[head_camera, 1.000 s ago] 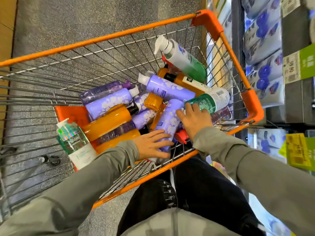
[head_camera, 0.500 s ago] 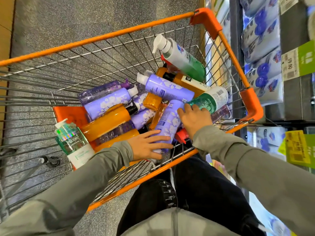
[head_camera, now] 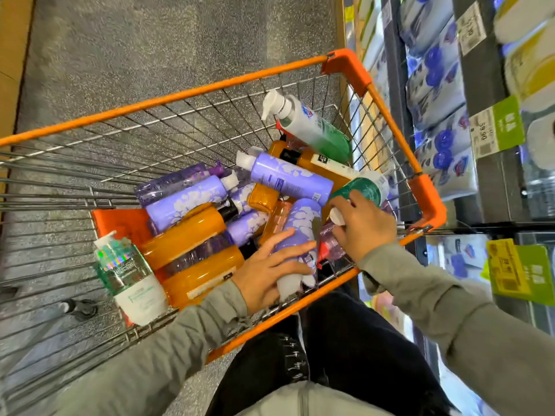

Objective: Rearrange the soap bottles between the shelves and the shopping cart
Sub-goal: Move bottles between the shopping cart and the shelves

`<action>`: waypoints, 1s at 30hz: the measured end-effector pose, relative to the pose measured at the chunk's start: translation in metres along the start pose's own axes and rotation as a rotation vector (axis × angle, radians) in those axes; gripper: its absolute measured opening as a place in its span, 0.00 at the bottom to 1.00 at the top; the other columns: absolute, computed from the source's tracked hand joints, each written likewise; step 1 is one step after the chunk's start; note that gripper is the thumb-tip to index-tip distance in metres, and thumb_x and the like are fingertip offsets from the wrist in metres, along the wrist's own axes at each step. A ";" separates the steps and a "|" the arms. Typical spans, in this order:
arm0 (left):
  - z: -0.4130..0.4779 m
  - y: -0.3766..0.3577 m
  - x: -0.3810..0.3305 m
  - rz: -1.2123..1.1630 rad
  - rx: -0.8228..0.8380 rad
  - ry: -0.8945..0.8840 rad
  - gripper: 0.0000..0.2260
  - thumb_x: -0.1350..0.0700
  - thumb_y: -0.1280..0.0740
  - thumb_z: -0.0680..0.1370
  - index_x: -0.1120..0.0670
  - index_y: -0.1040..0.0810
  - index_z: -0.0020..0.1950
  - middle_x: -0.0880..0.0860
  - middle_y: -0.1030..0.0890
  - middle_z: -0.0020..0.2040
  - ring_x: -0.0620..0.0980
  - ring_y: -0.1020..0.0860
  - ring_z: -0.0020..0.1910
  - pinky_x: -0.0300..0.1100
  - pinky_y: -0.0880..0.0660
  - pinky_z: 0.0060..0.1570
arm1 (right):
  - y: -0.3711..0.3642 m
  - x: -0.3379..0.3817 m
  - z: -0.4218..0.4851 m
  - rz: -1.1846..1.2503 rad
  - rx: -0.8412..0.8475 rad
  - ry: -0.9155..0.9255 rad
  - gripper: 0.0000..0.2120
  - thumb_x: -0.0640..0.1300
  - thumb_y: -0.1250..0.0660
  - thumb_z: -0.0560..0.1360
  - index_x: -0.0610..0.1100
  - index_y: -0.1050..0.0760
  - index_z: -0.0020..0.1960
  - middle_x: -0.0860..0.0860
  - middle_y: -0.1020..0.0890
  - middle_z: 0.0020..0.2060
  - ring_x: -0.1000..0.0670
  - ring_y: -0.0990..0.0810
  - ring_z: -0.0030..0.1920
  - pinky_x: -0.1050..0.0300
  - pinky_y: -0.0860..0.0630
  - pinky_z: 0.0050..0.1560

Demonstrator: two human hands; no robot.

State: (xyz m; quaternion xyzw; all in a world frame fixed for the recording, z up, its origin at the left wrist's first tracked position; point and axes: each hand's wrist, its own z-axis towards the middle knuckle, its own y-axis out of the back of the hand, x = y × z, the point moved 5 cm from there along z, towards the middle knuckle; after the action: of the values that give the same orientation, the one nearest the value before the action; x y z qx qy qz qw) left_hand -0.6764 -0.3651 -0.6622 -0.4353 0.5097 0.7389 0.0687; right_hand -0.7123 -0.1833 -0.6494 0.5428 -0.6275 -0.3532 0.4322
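Two hands at work in the cart (head_camera: 180,94) — left hand (head_camera: 264,271) wraps the purple bottle (head_camera: 300,220) at the cart's near rim, right hand (head_camera: 366,232) curls over the green bottle (head_camera: 360,187) beside the cart's right wall. Lift straight up — neighbouring bottles look likely to roll.

"59 90" — green shelf tag (head_camera: 495,127)

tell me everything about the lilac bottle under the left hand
The lilac bottle is opaque plastic printed with white blossoms, its white cap toward the person. It lies tilted on the pile at the cart's near end, an amber bottle alongside. The left hand wraps its body near the cap. The right hand grips a green bottle beside it.
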 end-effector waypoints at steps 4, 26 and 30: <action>0.012 0.001 -0.001 -0.194 -0.284 0.190 0.11 0.47 0.33 0.76 0.47 0.27 0.56 0.40 0.36 0.72 0.47 0.45 0.75 0.44 0.46 0.73 | 0.020 -0.013 -0.002 0.162 -0.057 -0.084 0.19 0.46 0.34 0.74 0.50 0.30 0.65 0.45 0.29 0.58 0.40 0.25 0.56 0.50 0.29 0.44; 0.060 0.123 -0.072 -0.407 -0.630 0.159 0.09 0.53 0.30 0.70 0.46 0.23 0.50 0.48 0.25 0.62 0.44 0.28 0.66 0.39 0.33 0.65 | 0.142 -0.015 -0.056 0.841 -0.448 -0.094 0.13 0.37 0.24 0.66 0.44 0.20 0.49 0.59 0.30 0.28 0.60 0.29 0.28 0.70 0.34 0.34; 0.065 0.153 -0.100 -0.393 -0.653 0.076 0.11 0.54 0.31 0.71 0.50 0.24 0.53 0.50 0.26 0.64 0.47 0.27 0.65 0.44 0.34 0.68 | 0.174 -0.004 -0.076 0.862 -0.571 -0.052 0.12 0.36 0.23 0.65 0.42 0.19 0.48 0.57 0.33 0.25 0.58 0.32 0.26 0.73 0.36 0.30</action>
State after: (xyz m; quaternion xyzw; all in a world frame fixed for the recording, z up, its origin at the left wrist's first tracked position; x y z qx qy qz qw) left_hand -0.7360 -0.3502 -0.4784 -0.5506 0.1565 0.8186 0.0478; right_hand -0.7072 -0.1491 -0.4624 0.0865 -0.6834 -0.3133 0.6537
